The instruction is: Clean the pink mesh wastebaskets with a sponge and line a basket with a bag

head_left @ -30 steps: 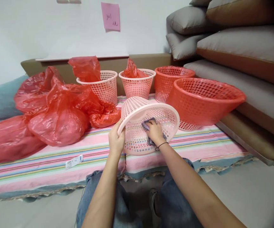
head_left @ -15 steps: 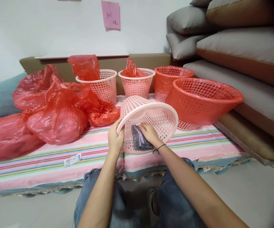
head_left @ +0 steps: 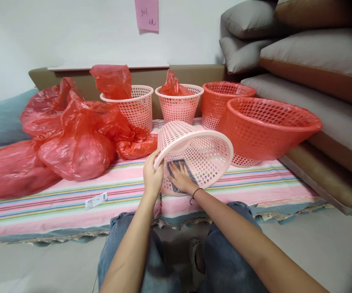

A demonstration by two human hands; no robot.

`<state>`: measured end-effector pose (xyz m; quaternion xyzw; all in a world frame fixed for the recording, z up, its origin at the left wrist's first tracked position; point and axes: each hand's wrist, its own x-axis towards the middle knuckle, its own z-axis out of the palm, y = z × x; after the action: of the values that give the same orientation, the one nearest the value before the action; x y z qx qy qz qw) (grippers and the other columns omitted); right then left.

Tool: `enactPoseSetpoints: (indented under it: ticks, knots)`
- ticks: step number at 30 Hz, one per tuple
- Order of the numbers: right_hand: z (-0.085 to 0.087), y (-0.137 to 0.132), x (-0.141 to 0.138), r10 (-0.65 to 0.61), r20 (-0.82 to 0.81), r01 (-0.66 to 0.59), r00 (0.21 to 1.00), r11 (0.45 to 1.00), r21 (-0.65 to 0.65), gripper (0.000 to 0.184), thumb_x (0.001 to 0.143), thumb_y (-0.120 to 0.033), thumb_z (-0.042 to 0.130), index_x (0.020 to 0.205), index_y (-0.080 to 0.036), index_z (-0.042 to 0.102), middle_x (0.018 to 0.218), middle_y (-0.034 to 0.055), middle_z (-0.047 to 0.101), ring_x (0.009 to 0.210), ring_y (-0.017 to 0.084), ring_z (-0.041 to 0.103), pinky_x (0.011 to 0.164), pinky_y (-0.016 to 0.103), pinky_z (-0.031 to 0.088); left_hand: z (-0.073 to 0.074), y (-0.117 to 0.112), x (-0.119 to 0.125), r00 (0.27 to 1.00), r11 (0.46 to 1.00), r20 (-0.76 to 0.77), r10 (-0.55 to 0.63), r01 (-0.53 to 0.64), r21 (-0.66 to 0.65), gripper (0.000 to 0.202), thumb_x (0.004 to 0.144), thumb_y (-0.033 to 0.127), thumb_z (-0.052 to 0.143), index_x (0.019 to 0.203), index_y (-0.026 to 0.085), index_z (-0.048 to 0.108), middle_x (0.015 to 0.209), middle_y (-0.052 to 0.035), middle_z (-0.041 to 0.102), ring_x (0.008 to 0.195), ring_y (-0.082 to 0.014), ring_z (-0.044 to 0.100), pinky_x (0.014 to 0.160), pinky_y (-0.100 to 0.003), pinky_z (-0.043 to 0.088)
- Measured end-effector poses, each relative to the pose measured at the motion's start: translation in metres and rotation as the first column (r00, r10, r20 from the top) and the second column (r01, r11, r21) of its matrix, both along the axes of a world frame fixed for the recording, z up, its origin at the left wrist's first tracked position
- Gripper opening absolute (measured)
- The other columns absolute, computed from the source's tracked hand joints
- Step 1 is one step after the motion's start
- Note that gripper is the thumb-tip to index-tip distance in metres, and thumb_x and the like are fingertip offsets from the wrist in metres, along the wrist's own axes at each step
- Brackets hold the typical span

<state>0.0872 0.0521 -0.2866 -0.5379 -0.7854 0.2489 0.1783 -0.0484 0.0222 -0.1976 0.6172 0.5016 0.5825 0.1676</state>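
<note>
A pale pink mesh basket (head_left: 205, 152) lies tilted on its side on the striped cloth, its mouth facing me. My left hand (head_left: 152, 177) grips the basket's rim on its left side. My right hand (head_left: 179, 179) reaches inside the basket, its fingers pressed flat on a grey cloth (head_left: 180, 173) against the left inner wall. A black band circles my right wrist.
Behind stand two pink baskets (head_left: 135, 106) holding red plastic bags, an orange basket (head_left: 221, 99) and a large tilted orange basin (head_left: 267, 126). Crumpled red bags (head_left: 75, 138) pile up at the left. A small white label (head_left: 96, 200) lies on the striped cloth (head_left: 255, 191). Sofa cushions (head_left: 310, 57) rise at right.
My right hand has slid the grey cloth from the basket's right inner side leftwards and down to the wall beside my left hand. My left hand has kept its grip.
</note>
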Motion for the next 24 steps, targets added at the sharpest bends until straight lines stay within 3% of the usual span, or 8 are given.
enactPoseSetpoints:
  ticks: [3,7,11,13,18,24]
  knots:
    - [0.007,0.002,-0.001,-0.015,0.027,0.015,1.0,1.0,-0.016,0.07,0.093,-0.045,0.046,0.154,-0.018,0.026,0.162,0.0057,0.02,0.15,0.035,0.005,0.121,0.053,0.009,0.0,0.0,-0.003,1.0,1.0,-0.005,-0.002,0.002,0.0,0.031,0.087,0.031,0.052,0.111,0.016,0.065,0.112,-0.0108,0.07,0.109,-0.0255,0.063,0.098,-0.04,0.047]
    - [0.023,0.003,0.006,-0.061,0.043,0.06,0.997,0.998,0.033,0.072,0.084,-0.036,0.063,0.148,-0.017,0.037,0.153,0.0137,0.039,0.143,0.029,0.032,0.116,0.044,0.026,0.001,0.0,-0.008,0.999,1.0,-0.03,-0.011,0.011,0.005,0.031,0.088,0.032,0.052,0.112,0.017,0.064,0.113,-0.0098,0.07,0.109,-0.025,0.062,0.098,-0.04,0.046]
    - [0.037,-0.004,0.019,-0.126,0.073,0.123,0.989,0.991,0.046,0.066,0.073,-0.037,0.076,0.131,-0.012,0.057,0.129,0.0212,0.059,0.119,0.033,0.056,0.099,0.043,0.044,0.002,0.0,-0.009,0.998,1.0,-0.054,-0.019,0.019,0.007,0.03,0.089,0.032,0.052,0.112,0.017,0.064,0.113,-0.0101,0.07,0.11,-0.0247,0.062,0.099,-0.039,0.046]
    - [0.042,-0.006,0.024,-0.139,0.079,0.137,0.987,0.99,0.021,0.056,0.071,-0.038,0.078,0.12,-0.012,0.065,0.114,0.0194,0.067,0.103,0.032,0.064,0.088,0.039,0.048,0.003,0.0,-0.008,0.998,1.0,-0.061,-0.019,0.019,0.008,0.031,0.089,0.032,0.052,0.111,0.016,0.064,0.113,-0.0108,0.07,0.109,-0.0249,0.062,0.099,-0.04,0.045]
    - [0.053,0.001,0.036,-0.17,-0.001,0.17,0.985,0.985,0.0,0.023,0.08,-0.022,0.064,0.1,-0.018,0.076,0.085,0.0056,0.076,0.077,0.02,0.068,0.072,0.025,0.046,0.004,-0.001,-0.008,0.998,1.0,-0.068,-0.015,0.016,0.004,0.031,0.09,0.034,0.051,0.112,0.016,0.064,0.113,-0.0105,0.07,0.109,-0.0247,0.063,0.099,-0.039,0.046]
    - [0.072,0.009,0.055,-0.31,-0.153,0.323,0.938,0.944,0.068,0.038,0.083,-0.02,0.053,0.115,-0.011,0.07,0.086,0.005,0.075,0.076,0.016,0.066,0.069,0.023,0.045,0.004,-0.001,-0.009,0.997,1.0,-0.075,-0.013,0.014,0.009,0.033,0.09,0.032,0.052,0.114,0.014,0.064,0.115,-0.012,0.069,0.109,-0.0251,0.063,0.099,-0.04,0.046]
